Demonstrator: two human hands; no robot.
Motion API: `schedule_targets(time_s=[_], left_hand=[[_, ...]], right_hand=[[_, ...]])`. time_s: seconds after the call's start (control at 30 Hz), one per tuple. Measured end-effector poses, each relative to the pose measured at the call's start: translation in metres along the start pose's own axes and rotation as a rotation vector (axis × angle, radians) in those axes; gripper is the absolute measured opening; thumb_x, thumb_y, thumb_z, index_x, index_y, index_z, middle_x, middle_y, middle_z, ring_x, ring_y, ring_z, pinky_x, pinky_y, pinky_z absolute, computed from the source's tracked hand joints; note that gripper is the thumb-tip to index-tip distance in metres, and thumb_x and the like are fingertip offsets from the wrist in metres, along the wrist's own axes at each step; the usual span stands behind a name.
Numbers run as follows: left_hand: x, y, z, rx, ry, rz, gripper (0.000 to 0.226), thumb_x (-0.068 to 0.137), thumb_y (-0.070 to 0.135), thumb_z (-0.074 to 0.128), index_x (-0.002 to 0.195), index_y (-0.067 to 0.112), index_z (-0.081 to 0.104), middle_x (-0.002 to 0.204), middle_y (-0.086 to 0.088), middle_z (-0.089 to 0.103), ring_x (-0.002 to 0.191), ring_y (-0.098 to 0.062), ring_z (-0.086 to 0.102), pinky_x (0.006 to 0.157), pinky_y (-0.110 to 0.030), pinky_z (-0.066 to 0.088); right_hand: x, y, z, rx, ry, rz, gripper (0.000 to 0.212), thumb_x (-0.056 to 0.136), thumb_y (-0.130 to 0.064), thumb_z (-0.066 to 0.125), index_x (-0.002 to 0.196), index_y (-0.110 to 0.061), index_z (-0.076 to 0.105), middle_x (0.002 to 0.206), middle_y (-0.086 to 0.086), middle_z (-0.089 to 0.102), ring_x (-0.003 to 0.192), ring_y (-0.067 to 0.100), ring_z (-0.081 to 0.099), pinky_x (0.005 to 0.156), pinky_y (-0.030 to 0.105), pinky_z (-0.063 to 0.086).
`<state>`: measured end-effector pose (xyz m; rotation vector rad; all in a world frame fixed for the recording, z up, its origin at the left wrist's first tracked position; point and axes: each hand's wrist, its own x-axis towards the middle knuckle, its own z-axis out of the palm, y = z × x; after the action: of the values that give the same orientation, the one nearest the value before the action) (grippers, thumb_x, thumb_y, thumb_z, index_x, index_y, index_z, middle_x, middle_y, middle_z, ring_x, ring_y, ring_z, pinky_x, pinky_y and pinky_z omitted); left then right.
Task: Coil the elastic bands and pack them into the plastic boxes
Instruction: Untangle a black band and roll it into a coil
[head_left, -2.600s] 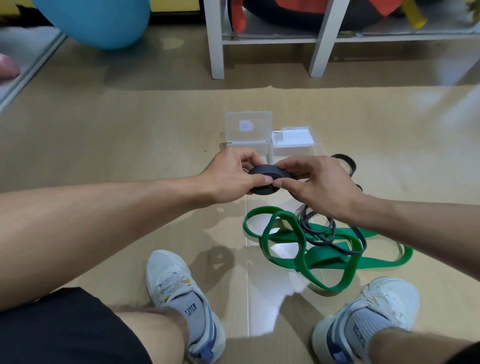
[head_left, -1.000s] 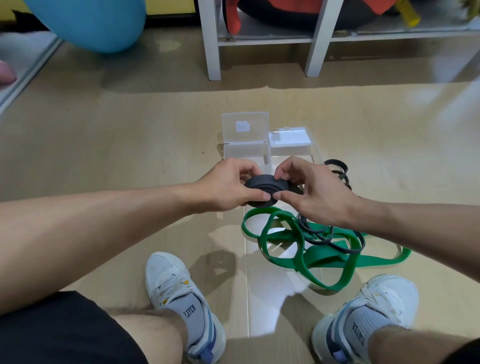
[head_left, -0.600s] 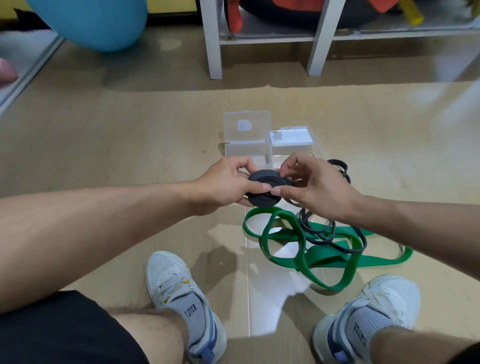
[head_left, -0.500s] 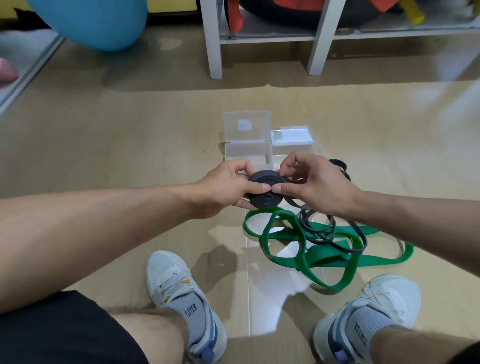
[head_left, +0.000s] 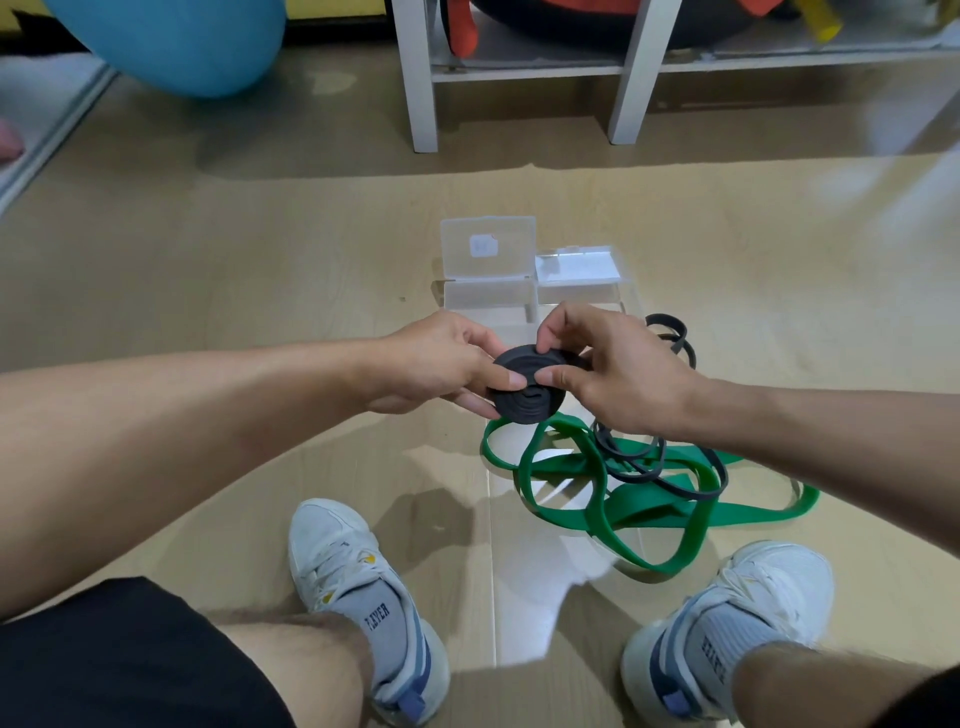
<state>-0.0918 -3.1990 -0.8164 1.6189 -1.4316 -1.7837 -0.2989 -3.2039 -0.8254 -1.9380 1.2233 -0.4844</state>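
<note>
A tight black coil of elastic band (head_left: 525, 399) sits in the air between both hands. My left hand (head_left: 441, 361) pinches its left side, thumb on the face. My right hand (head_left: 618, 371) pinches its right and top edge. The band's loose black tail (head_left: 654, 470) trails down onto a tangled green band (head_left: 597, 499) on the floor. More black loops (head_left: 670, 332) lie behind my right hand. Beyond the hands stand two clear plastic boxes: the left one (head_left: 488, 291) has its lid raised, the right one (head_left: 579, 270) is partly hidden by my fingers.
White shelf legs (head_left: 418, 78) stand at the back, with a blue ball (head_left: 182, 36) to their left. My two white shoes (head_left: 358, 587) (head_left: 727, 618) rest on the wooden floor on either side of the green band.
The coil has tilted so its spiral face shows toward me and looks slightly larger. Both hands have shifted their fingers around it while staying in the same place.
</note>
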Motion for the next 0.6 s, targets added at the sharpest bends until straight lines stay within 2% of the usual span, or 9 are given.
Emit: schedule_targets(time_s=[0.07,0.1,0.23,0.3,0.37,0.47,0.57,0.6], left_hand=[[0.001,0.001,0.0,-0.027,0.025,-0.023,0.014,0.086,0.002,0.076,0.093,0.005,0.065,0.098,-0.022,0.075,0.09,-0.026,0.076,0.078,-0.031,0.064],[0.001,0.0,0.0,-0.036,0.03,-0.027,0.015,0.085,0.0,0.077,0.09,0.006,0.064,0.097,-0.021,0.074,0.09,-0.027,0.076,0.078,-0.031,0.063],[-0.001,-0.006,0.0,-0.09,0.007,-0.033,0.017,0.086,-0.004,0.074,0.089,0.006,0.062,0.098,-0.019,0.073,0.094,-0.028,0.075,0.081,-0.033,0.063],[-0.001,-0.009,0.0,-0.144,-0.002,-0.018,0.018,0.087,-0.006,0.072,0.088,0.007,0.06,0.098,-0.018,0.074,0.093,-0.027,0.075,0.081,-0.033,0.063],[0.0,-0.008,0.0,-0.219,0.007,0.003,0.021,0.087,-0.008,0.07,0.086,0.008,0.058,0.101,-0.019,0.073,0.093,-0.028,0.075,0.082,-0.033,0.063],[0.001,-0.007,0.0,-0.299,0.002,0.027,0.024,0.089,-0.011,0.066,0.086,0.01,0.054,0.104,-0.021,0.072,0.094,-0.029,0.075,0.083,-0.035,0.063],[0.001,-0.009,0.001,-0.324,-0.006,0.028,0.027,0.09,-0.012,0.064,0.086,0.011,0.051,0.104,-0.02,0.071,0.095,-0.03,0.075,0.084,-0.037,0.063],[0.001,-0.009,0.002,-0.293,-0.006,0.03,0.027,0.089,-0.013,0.064,0.088,0.011,0.052,0.105,-0.022,0.071,0.095,-0.03,0.074,0.086,-0.039,0.063]], right_hand=[[0.0,-0.002,0.001,-0.068,0.021,-0.009,0.02,0.091,-0.016,0.071,0.094,-0.028,0.056,0.089,-0.018,0.068,0.085,-0.005,0.063,0.065,0.009,0.045],[0.001,-0.003,0.001,-0.08,0.024,-0.009,0.019,0.091,-0.016,0.072,0.095,-0.027,0.057,0.088,-0.018,0.069,0.083,-0.006,0.063,0.064,0.008,0.045],[0.002,0.0,-0.003,0.079,-0.033,0.03,0.019,0.085,-0.017,0.08,0.094,-0.019,0.063,0.086,-0.005,0.073,0.059,-0.004,0.06,0.056,0.01,0.042],[0.004,0.003,-0.009,0.185,-0.056,0.067,0.024,0.082,-0.019,0.084,0.091,-0.015,0.062,0.086,0.004,0.076,0.063,0.009,0.064,0.061,0.023,0.047],[0.005,0.006,-0.013,0.281,-0.09,0.094,0.027,0.081,-0.019,0.084,0.089,-0.014,0.058,0.088,0.013,0.075,0.064,0.026,0.057,0.061,0.04,0.044],[0.008,0.009,-0.015,0.373,-0.104,0.126,0.026,0.084,-0.018,0.081,0.091,-0.016,0.055,0.097,0.03,0.068,0.064,0.028,0.046,0.062,0.045,0.036],[0.008,0.008,-0.014,0.346,-0.102,0.095,0.028,0.083,-0.019,0.082,0.091,-0.019,0.055,0.096,0.024,0.073,0.07,0.028,0.059,0.064,0.053,0.047],[0.008,0.009,-0.014,0.318,-0.104,0.08,0.028,0.083,-0.017,0.082,0.09,-0.019,0.055,0.09,0.017,0.075,0.068,0.022,0.062,0.064,0.047,0.05]])
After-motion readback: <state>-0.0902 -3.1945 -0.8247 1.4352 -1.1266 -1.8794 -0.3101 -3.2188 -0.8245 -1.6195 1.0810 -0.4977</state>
